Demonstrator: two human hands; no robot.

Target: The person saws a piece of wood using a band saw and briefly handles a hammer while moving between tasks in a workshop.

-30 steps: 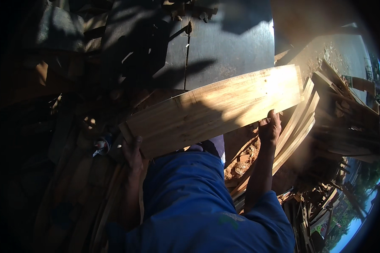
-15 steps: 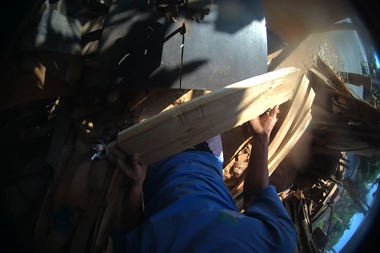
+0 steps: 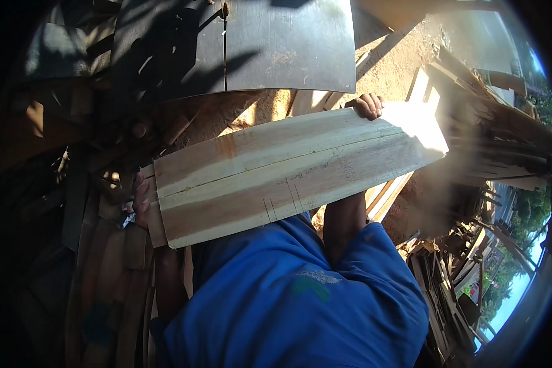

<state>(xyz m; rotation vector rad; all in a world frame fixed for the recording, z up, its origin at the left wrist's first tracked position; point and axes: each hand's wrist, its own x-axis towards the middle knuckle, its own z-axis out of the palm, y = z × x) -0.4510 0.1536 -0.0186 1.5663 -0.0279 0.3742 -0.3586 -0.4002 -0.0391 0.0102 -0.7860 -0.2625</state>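
A wide, pale wooden board (image 3: 239, 178) lies across in front of me above my lap, its broad face turned up. A yellowish joint line runs along its length, and pencil marks show on the near half. My right hand (image 3: 369, 107) is closed over the far edge near the right end, its forearm passing beneath the board. At the left end my left hand (image 3: 143, 199) grips from the side, partly in shadow, next to a narrow strip of wood (image 3: 154, 211). Most of that hand's fingers are hidden.
A dark, flat metal-like surface (image 3: 288, 49) with a seam stands ahead. Several long pale planks (image 3: 389, 193) lie under the board's right side. Scrap wood (image 3: 438, 288) is heaped at the right, and shadowed timber (image 3: 110, 270) lies on the left.
The board has tipped from a steep slant to show its broad face with the joint line. My right hand has moved from the near edge to the far edge. The view has shifted rightward.
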